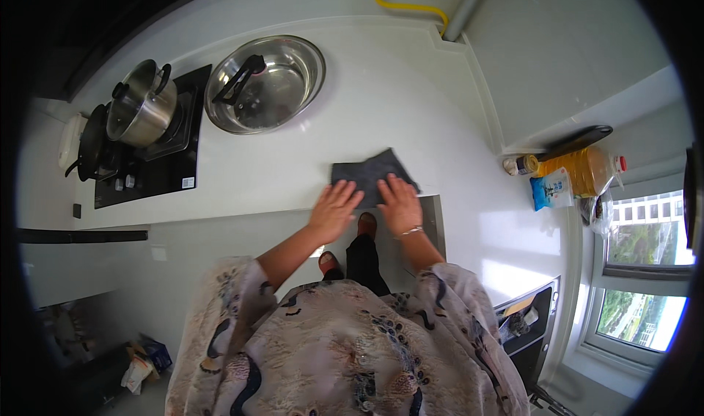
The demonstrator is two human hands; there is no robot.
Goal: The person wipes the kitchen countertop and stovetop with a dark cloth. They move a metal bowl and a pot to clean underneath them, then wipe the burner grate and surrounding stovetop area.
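Note:
A dark grey cloth point(370, 175) lies on the white countertop point(293, 170) at its front edge, with one corner pointing up and away from me. My left hand point(336, 209) rests on the cloth's left part, fingers stretched out and palm down. On its right part lies my right hand point(400, 205), also flat with the fingers extended; a bracelet circles that wrist. Neither hand is curled around the cloth. Parts of the cloth are hidden under my fingers.
A wide steel basin point(297, 97) with a black handle point(240, 78) over it stands beyond my left hand. Further left, a lidded steel pot point(147, 111) and a black pan point(92, 144) sit on the black hob point(158, 181). An oil bottle point(587, 170) and a blue-white packet point(550, 188) stand right.

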